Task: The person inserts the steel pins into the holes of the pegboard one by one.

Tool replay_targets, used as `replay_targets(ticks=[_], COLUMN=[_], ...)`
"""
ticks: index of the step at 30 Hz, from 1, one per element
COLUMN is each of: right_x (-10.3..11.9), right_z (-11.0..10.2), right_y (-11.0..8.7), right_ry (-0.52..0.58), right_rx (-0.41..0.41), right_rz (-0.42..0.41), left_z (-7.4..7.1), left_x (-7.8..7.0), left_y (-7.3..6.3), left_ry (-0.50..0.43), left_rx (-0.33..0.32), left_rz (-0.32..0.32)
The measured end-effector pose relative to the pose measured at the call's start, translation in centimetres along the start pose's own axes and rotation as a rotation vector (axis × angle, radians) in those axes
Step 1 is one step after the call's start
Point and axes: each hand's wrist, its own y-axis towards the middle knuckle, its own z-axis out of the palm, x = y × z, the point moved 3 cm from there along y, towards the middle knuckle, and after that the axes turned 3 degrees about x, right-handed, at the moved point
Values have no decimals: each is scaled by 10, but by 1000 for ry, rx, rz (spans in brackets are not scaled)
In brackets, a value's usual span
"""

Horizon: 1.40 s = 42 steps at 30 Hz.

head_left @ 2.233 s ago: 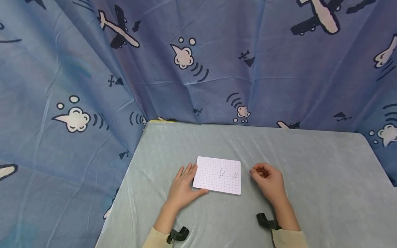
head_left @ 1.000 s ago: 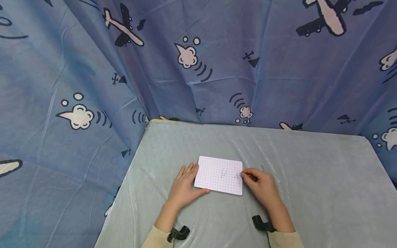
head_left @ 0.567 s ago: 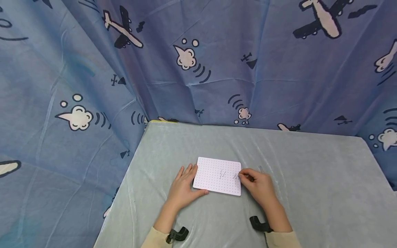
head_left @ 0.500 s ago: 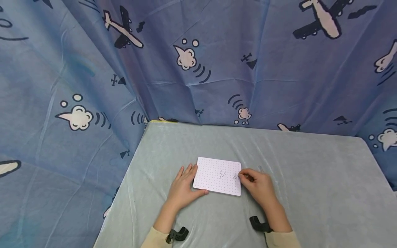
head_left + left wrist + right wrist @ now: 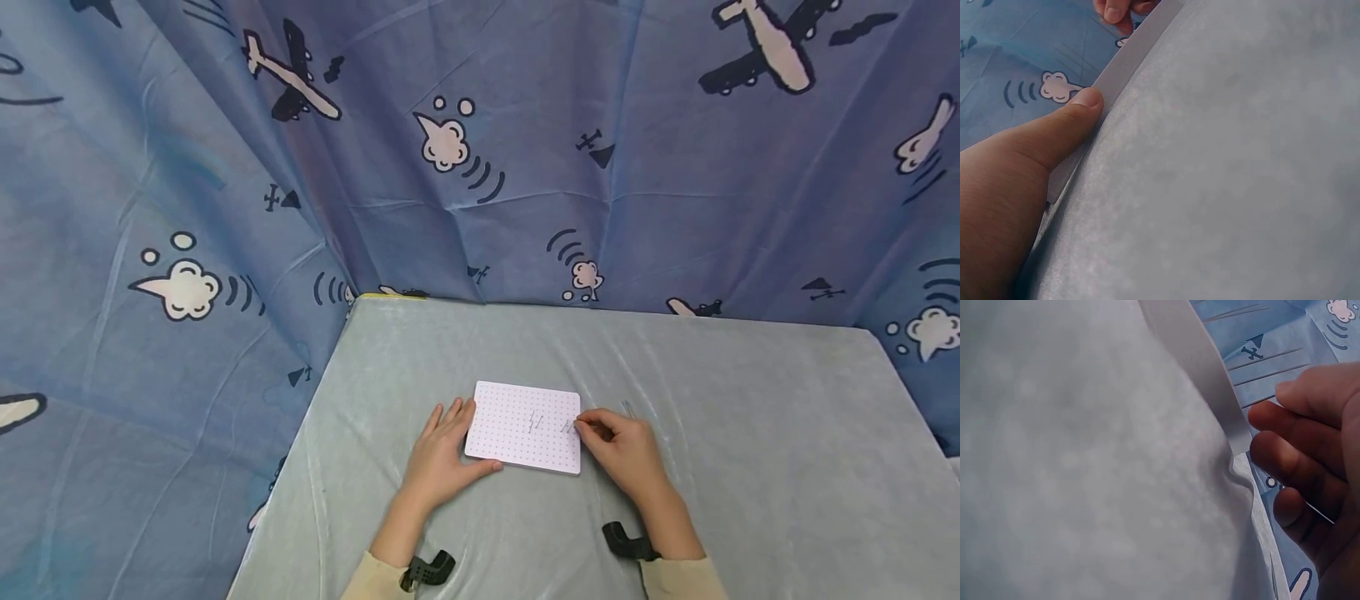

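Observation:
A white pegboard [image 5: 517, 454] dotted with rows of small holes lies on the cloth-covered table. My left hand [image 5: 441, 467] steadies its left corner, straight fingers along the left side and thumb against the near edge. At the right edge my right hand [image 5: 626, 446] pinches a thin metal pin [image 5: 1260, 401] between thumb and index finger, its end right at the board. Thin pins [image 5: 1272, 374] stand upright in the board beside it in the right wrist view. Another small group of pins [image 5: 536, 421] stands farther left, right of the board's middle.
Loose thin pins [image 5: 628, 408] lie on the table just beyond my right hand. The grey-green tablecloth [image 5: 787, 433] has soft creases. Behind and to the left hangs a blue curtain [image 5: 525, 208] printed with planes and clouds.
My right hand has moved left from beside the board to its right edge, bringing the pin, and has since held almost still. My left hand has stayed on the corner.

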Motion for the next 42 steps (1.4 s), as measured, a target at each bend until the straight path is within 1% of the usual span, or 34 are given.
replay_targets(ticks=[4, 9, 12, 20, 24, 29, 34, 42], right_x=[-1, -7, -10, -19, -23, -29, -35, -41], right_z=[-1, -7, -13, -27, -35, -43, -49, -49], right_y=[0, 0, 0, 1, 0, -1, -1, -8], right_ry=[3, -3, -2, -28, -69, -133, -158, -244], right_rx=[7, 15, -1, -48, -81, -100, -119, -90], right_rz=[12, 32, 61, 96, 124, 161, 173, 216], left_z=[0, -1, 0, 1, 1, 1, 0, -2], left_x=[0, -1, -2, -1, -1, -1, -1, -1], left_y=[0, 1, 2, 5, 6, 6, 6, 1], left_ry=[6, 15, 16, 13, 8, -3, 2, -9], left_rx=[1, 3, 10, 10, 6, 10, 7, 16], left_rz=[1, 2, -2, -7, -4, -7, -7, -17])
